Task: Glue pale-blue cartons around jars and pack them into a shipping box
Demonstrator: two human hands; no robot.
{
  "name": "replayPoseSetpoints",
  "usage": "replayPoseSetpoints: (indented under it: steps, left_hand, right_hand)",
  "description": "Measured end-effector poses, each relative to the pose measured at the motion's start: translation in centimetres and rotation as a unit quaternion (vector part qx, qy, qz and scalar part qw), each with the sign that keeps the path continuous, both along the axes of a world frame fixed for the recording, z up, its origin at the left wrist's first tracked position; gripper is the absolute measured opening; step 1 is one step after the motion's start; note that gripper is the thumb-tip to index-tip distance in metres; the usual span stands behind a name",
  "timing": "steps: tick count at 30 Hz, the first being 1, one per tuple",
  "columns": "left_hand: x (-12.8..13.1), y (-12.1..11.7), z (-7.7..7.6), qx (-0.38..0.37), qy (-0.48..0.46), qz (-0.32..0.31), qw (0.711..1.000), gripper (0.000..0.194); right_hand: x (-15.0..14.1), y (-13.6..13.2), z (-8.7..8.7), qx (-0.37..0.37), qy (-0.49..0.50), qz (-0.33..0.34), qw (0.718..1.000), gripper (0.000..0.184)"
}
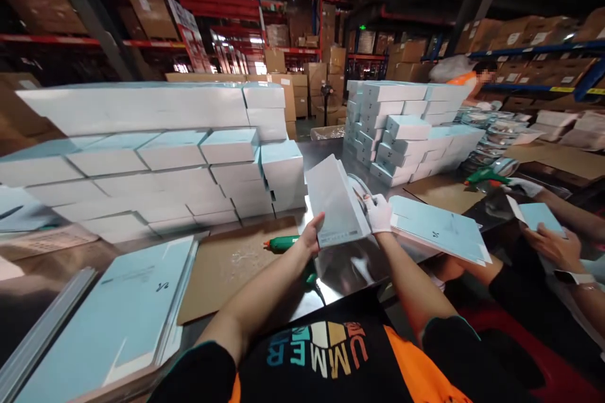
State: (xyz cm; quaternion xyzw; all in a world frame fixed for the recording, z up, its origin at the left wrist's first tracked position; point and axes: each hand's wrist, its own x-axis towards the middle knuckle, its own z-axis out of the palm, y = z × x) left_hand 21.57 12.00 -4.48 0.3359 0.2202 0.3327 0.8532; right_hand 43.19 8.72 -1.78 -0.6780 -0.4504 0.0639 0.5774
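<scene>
Both my hands hold a flat, partly folded white box [336, 201] up in front of me, above a metal table [352, 267]. My bare left hand [312, 233] grips its lower left edge, fingers closed on it. My right hand [379, 213], in a white glove, pinches its right edge. A green glue gun [282, 244] lies on a brown cardboard sheet [231, 271] just left of my left hand. Flat light-blue box blanks [437, 227] lie stacked right of my right hand.
Stacks of finished light-blue boxes stand at left [155, 157] and at back right [401, 132]. More flat blanks [118, 315] lie at near left. A co-worker's hands [551, 242] at right hold a blue blank; another green glue gun [486, 177] lies there. Shelving with cartons fills the background.
</scene>
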Motion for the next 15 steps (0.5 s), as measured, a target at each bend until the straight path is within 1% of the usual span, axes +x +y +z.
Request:
replayPoseSetpoints:
  steps: [2,4,5,6,7,8,9,10,11,12,13,15]
  left_hand:
    - [-2.7,-0.5,0.5,0.038,0.046,0.073,0.996,0.075]
    - [-6.7,-1.1,1.4,0.076,0.078,0.151,0.982,0.085]
    - [-9.1,-1.5,1.9,0.110,0.113,0.195,0.968,0.091]
    - [-11.6,-1.9,2.3,0.155,0.169,0.239,0.943,0.097]
    - [-14.1,-2.4,2.6,0.207,0.240,0.279,0.907,0.101]
    - [-16.5,-3.0,2.7,0.258,0.315,0.310,0.859,0.102]
    - [-18.8,-3.7,2.6,0.303,0.380,0.331,0.808,0.103]
    - [-20.8,-4.5,2.2,0.335,0.426,0.346,0.765,0.102]
    - [-22.6,-5.4,1.7,0.352,0.449,0.358,0.739,0.101]
    - [-24.0,-6.2,1.0,0.359,0.459,0.367,0.725,0.100]
    - [-25.1,-7.0,0.3,0.357,0.465,0.374,0.719,0.098]
    - [-26.7,-8.2,-1.4,0.336,0.464,0.390,0.720,0.098]
  right_hand:
    - [1.4,-0.9,1.9,0.030,0.027,-0.046,0.998,0.038]
    - [2.4,-2.3,4.6,0.085,0.031,-0.069,0.994,0.043]
    - [2.6,-3.2,6.2,0.127,0.025,-0.062,0.990,0.045]
    - [2.5,-4.2,7.7,0.175,0.014,-0.036,0.984,0.046]
    - [2.0,-5.3,9.3,0.221,0.000,0.009,0.975,0.045]
    - [1.2,-6.3,10.8,0.249,-0.016,0.072,0.966,0.042]
    - [0.0,-7.3,12.1,0.253,-0.032,0.146,0.956,0.038]
    - [-1.3,-8.1,13.4,0.228,-0.049,0.223,0.947,0.034]
    - [-2.9,-8.8,14.4,0.190,-0.068,0.295,0.934,0.030]
    - [-4.5,-9.2,15.3,0.149,-0.088,0.357,0.918,0.027]
    - [-6.1,-9.5,16.0,0.117,-0.107,0.407,0.900,0.025]
    - [-8.9,-9.5,17.0,0.090,-0.140,0.466,0.869,0.025]
